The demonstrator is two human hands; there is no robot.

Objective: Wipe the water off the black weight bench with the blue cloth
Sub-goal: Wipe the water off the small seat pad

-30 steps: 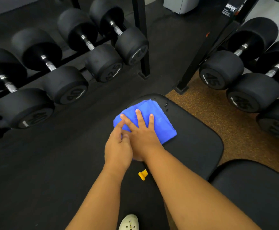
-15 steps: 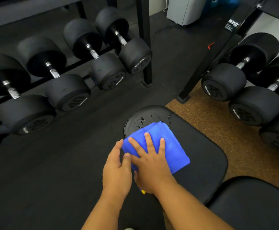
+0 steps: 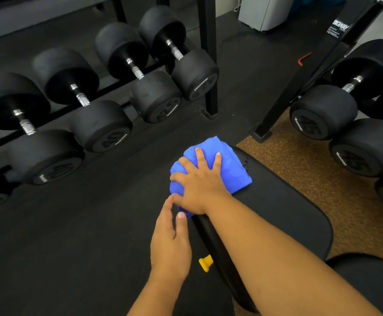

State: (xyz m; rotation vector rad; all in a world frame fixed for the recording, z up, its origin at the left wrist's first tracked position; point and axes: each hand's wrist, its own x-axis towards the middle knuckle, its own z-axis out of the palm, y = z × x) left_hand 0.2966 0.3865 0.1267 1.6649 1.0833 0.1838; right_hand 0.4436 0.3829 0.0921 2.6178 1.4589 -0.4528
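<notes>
The blue cloth (image 3: 211, 165) lies bunched on the far left corner of the black weight bench (image 3: 281, 215), overhanging its end. I see the right hand (image 3: 200, 185) pressed flat on it, fingers spread, gripping nothing. The left hand (image 3: 171, 245) is open beside the bench edge, its fingertips touching the cloth's near corner. A yellow knob (image 3: 206, 264) protrudes below the pad.

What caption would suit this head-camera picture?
Right hand presses a blue cloth onto the black weight bench, left hand beside it.
</notes>
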